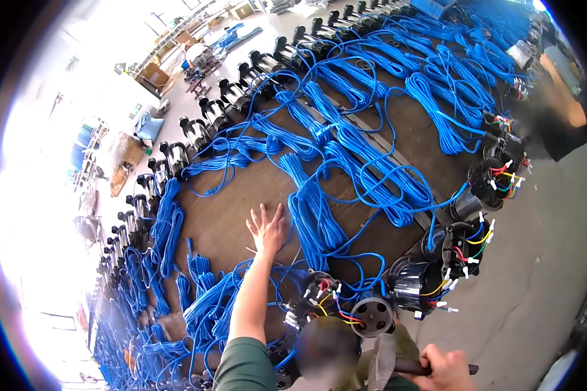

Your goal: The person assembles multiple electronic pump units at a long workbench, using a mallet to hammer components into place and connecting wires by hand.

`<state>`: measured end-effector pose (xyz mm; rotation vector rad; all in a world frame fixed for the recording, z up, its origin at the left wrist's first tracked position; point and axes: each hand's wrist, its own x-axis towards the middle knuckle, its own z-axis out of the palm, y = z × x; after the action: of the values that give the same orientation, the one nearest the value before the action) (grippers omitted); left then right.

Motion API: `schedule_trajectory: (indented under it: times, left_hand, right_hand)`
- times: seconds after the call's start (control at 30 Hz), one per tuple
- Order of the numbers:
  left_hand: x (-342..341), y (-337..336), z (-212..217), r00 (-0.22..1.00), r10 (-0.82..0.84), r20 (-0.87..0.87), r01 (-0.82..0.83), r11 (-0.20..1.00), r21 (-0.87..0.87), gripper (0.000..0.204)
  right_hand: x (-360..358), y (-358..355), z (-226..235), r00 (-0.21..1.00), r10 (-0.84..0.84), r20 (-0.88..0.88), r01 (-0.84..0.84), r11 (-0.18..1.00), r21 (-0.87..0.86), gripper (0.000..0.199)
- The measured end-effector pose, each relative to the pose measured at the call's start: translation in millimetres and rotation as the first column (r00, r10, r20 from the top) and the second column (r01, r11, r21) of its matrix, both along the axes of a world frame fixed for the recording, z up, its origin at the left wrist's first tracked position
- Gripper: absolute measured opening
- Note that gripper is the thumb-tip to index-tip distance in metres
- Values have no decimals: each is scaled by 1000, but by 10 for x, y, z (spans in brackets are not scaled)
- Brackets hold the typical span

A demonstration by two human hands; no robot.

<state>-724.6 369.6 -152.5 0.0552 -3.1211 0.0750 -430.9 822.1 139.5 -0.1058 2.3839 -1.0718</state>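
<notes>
My left hand [267, 229] is spread open over the brown tabletop [225, 195], fingers apart and holding nothing. It is just left of a long bundle of blue cable [313, 215]. At the lower right, my right hand [447, 368] is closed around the dark handle of a hammer [407, 367], whose grey head looks smeared. Close above the hammer head is a round grey metal cap with holes [374, 317]. Beside it, a motor end [319, 293] shows red, yellow and white-tipped wires. A dark rounded shape [326, 352] near my body is too blurred to make out.
Black-and-silver motors [238, 96] line the table's far left edge. More motors with bare wire ends [460, 251] stand along the right edge. Coiled blue cables [372, 163] cover much of the table. Another person's arm [564, 91] is at the upper right, beside grey floor [535, 260].
</notes>
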Motion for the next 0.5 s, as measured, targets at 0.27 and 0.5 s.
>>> schedule_trajectory:
  times: [0.27, 0.5]
  left_hand:
    - [171, -186, 362, 957, 175, 229, -141, 977, -157, 53]
    - [725, -367, 2412, 876, -43, 480, -398, -626, 671, 61]
  right_hand:
    - [-47, -189, 224, 984, 65, -165, -70, 997, -25, 36]
    - [149, -495, 91, 981, -137, -134, 105, 969, -222, 44]
